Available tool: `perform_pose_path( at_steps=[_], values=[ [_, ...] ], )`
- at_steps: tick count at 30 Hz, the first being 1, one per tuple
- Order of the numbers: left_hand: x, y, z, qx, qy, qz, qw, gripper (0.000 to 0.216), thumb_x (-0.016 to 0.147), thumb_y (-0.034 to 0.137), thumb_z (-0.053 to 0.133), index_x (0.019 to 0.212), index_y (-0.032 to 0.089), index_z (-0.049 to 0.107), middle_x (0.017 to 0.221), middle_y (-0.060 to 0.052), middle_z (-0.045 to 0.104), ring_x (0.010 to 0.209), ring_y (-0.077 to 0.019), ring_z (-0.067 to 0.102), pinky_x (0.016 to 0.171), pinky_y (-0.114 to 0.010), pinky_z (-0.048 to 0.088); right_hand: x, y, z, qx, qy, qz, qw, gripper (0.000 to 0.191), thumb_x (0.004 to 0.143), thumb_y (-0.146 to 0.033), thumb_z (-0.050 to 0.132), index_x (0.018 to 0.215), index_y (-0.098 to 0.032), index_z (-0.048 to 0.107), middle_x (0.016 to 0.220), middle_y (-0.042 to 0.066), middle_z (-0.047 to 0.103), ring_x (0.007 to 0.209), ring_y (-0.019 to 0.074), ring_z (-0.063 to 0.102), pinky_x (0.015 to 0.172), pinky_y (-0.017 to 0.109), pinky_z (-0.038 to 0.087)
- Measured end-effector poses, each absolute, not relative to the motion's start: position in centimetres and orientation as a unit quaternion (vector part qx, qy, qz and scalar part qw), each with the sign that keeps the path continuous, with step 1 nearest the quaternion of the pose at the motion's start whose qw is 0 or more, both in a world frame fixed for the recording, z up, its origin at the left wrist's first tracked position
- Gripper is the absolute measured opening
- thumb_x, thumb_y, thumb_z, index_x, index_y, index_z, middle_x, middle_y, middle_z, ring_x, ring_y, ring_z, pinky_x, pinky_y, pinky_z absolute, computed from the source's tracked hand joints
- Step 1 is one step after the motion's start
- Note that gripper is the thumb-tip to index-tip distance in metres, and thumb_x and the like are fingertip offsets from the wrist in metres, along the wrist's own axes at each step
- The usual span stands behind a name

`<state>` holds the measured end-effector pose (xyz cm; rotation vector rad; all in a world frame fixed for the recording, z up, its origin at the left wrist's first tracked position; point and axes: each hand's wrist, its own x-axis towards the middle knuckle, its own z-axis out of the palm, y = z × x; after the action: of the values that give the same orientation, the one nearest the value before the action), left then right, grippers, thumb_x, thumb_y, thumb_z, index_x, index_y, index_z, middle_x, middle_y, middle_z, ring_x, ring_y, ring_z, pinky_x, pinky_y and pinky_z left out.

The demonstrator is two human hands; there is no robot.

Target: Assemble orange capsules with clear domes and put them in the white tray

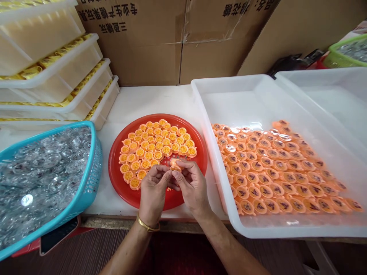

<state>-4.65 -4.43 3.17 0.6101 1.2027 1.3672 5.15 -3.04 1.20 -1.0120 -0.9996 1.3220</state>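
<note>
Over the front of a round red tray (115, 183), my left hand (153, 189) and my right hand (193, 187) meet around a small orange toy cup (175, 164). Fingertips and thumbs of both hands pinch it, and they partly cover it. Behind and to the left of my hands, the tray holds rows of upright orange cups (157, 145) with yellow pieces inside. A few loose bits lie on the tray floor near my fingers.
At right, a white bin (212, 179) holds rows of orange cups with dark-patterned tops; another bin (329, 86) adjoins it. A blue basket (96, 168) of clear plastic pieces stands left, before stacked white crates (51, 91). Cardboard boxes (149, 49) wall the back.
</note>
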Motion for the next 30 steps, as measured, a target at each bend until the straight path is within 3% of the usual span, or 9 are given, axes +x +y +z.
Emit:
perform_pose_path(
  at_steps=[6, 10, 14, 17, 20, 23, 27, 30],
  values=[
    [-4.2, -4.4, 3.4, 0.259, 0.539, 0.57, 0.563, 0.025, 0.072, 0.032, 0.073, 0.075, 0.015, 0.056, 0.062, 0.003, 0.061, 0.049, -0.0112, 0.061, 0.047, -0.022, 0.051, 5.2, -2.9, 1.4, -0.444, -0.386, 0.601, 0.541, 0.021, 0.079, -0.038, 0.069, 0.092, -0.023, 0.06, 0.093, 0.003, 0.069, 0.083, 0.0168, 0.068, 0.066, 0.029, 0.06],
    [-4.3, -4.2, 2.9, 0.316, 0.569, 0.536, 0.537, 0.023, 0.078, 0.035, 0.067, 0.079, 0.016, 0.055, 0.064, 0.003, 0.059, 0.047, -0.0094, 0.056, 0.045, -0.021, 0.046, 5.6, -2.7, 1.3, -0.469, -0.399, 0.572, 0.542, 0.019, 0.077, -0.036, 0.07, 0.088, -0.022, 0.062, 0.085, 0.001, 0.069, 0.078, 0.0151, 0.066, 0.07, 0.028, 0.057],
    [-4.3, -4.0, 1.9, 0.441, 0.632, 0.496, 0.4, 0.018, 0.08, 0.031, 0.065, 0.086, 0.019, 0.055, 0.064, 0.005, 0.054, 0.052, -0.0083, 0.049, 0.05, -0.019, 0.04, 5.8, -2.2, 0.9, -0.445, -0.345, 0.608, 0.56, 0.019, 0.075, -0.033, 0.072, 0.088, -0.022, 0.064, 0.089, 0.001, 0.07, 0.084, 0.0148, 0.065, 0.079, 0.03, 0.053],
    [-4.3, -3.9, 2.0, 0.498, 0.642, 0.475, 0.338, 0.023, 0.08, 0.027, 0.064, 0.101, 0.02, 0.055, 0.078, 0.0, 0.061, 0.066, -0.012, 0.056, 0.063, -0.023, 0.045, 5.8, -2.1, 0.9, -0.418, -0.3, 0.646, 0.564, 0.02, 0.073, -0.034, 0.073, 0.086, -0.022, 0.064, 0.086, 0.0, 0.069, 0.079, 0.0142, 0.064, 0.074, 0.029, 0.053],
    [-4.4, -4.2, 3.1, 0.543, 0.63, 0.441, 0.338, 0.026, 0.085, 0.029, 0.058, 0.109, 0.02, 0.056, 0.092, -0.005, 0.065, 0.078, -0.0157, 0.061, 0.071, -0.027, 0.048, 5.6, -2.4, 1.7, -0.398, -0.255, 0.679, 0.562, 0.023, 0.07, -0.035, 0.075, 0.084, -0.022, 0.063, 0.081, -0.001, 0.066, 0.07, 0.013, 0.062, 0.067, 0.028, 0.054],
    [-4.9, -5.3, 4.4, 0.572, 0.637, 0.4, 0.326, 0.021, 0.087, 0.037, 0.053, 0.096, 0.02, 0.061, 0.086, -0.005, 0.067, 0.073, -0.0165, 0.063, 0.068, -0.028, 0.05, 5.0, -3.4, 2.9, -0.386, -0.217, 0.703, 0.556, 0.025, 0.07, -0.036, 0.075, 0.084, -0.022, 0.06, 0.078, -0.002, 0.064, 0.066, 0.0134, 0.062, 0.064, 0.029, 0.054],
    [-6.3, -6.0, 4.7, 0.538, 0.677, 0.384, 0.323, 0.039, 0.079, 0.055, 0.059, 0.098, 0.021, 0.063, 0.089, -0.006, 0.07, 0.076, -0.0209, 0.067, 0.069, -0.031, 0.054, 4.1, -4.6, 4.3, -0.387, -0.22, 0.71, 0.546, 0.024, 0.073, -0.037, 0.072, 0.085, -0.022, 0.058, 0.073, -0.002, 0.06, 0.059, 0.0125, 0.06, 0.06, 0.028, 0.053],
    [-7.5, -5.7, 4.4, 0.511, 0.656, 0.363, 0.42, 0.056, 0.07, 0.064, 0.062, 0.103, 0.02, 0.063, 0.085, -0.007, 0.072, 0.072, -0.0231, 0.069, 0.068, -0.033, 0.058, 5.1, -4.1, 5.2, -0.398, -0.294, 0.699, 0.517, 0.026, 0.076, -0.041, 0.069, 0.088, -0.021, 0.057, 0.075, -0.002, 0.061, 0.056, 0.0108, 0.059, 0.059, 0.028, 0.053]
  ],
)
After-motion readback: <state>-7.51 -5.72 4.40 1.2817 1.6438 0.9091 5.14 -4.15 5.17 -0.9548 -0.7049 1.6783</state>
